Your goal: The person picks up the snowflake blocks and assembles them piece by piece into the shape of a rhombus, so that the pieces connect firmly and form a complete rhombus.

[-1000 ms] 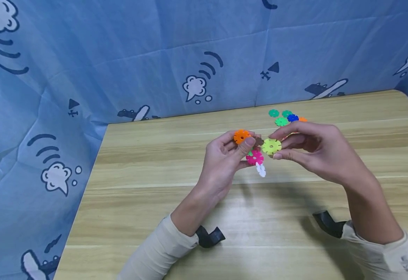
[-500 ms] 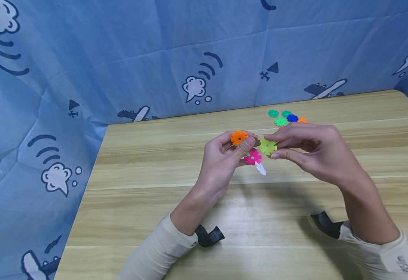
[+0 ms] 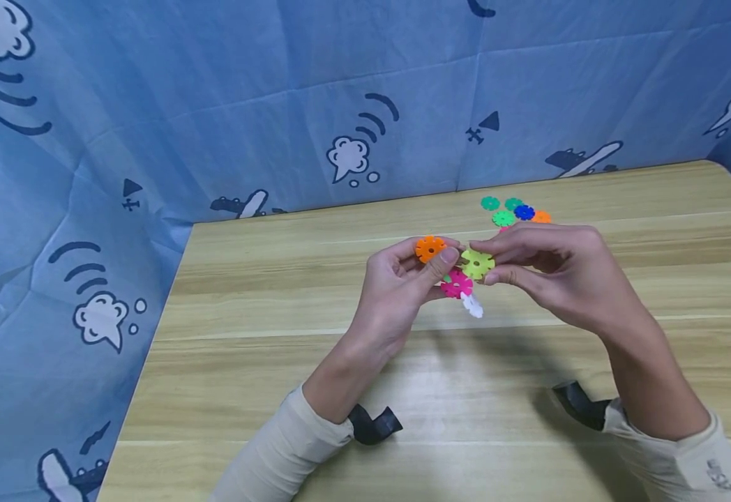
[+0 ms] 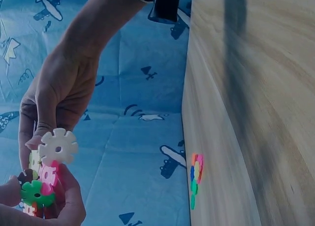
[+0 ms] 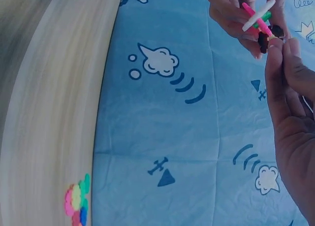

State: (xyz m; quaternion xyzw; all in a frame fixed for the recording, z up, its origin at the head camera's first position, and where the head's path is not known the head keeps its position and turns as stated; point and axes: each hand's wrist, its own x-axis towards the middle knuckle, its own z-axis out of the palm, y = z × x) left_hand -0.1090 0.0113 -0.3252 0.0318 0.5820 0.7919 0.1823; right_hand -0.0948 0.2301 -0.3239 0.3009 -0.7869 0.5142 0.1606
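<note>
Above the table, my left hand (image 3: 390, 293) holds a cluster of joined, notched plastic snowflake discs. An orange disc (image 3: 424, 245) shows above its thumb, and a pink disc (image 3: 451, 286) with a white disc (image 3: 473, 307) on its edge hangs below. The left wrist view shows a green disc (image 4: 32, 187) in the cluster; a brown disc (image 5: 263, 43) appears in the right wrist view. Thumb and fingertips of my right hand (image 3: 560, 272) pinch a yellow disc (image 3: 485, 259) by its right edge. Its left edge meets the brown disc, now mostly hidden in the head view.
Several loose discs lie at the back of the wooden table (image 3: 277, 279), among them a light green disc (image 3: 502, 219), a blue disc (image 3: 524, 212) and an orange disc (image 3: 542, 217). Behind the table hangs a blue printed cloth (image 3: 246, 104).
My right hand has moved slightly left, bringing the yellow disc closer over the brown disc. The cluster in my left hand has turned a little; the white disc shows more of its face.
</note>
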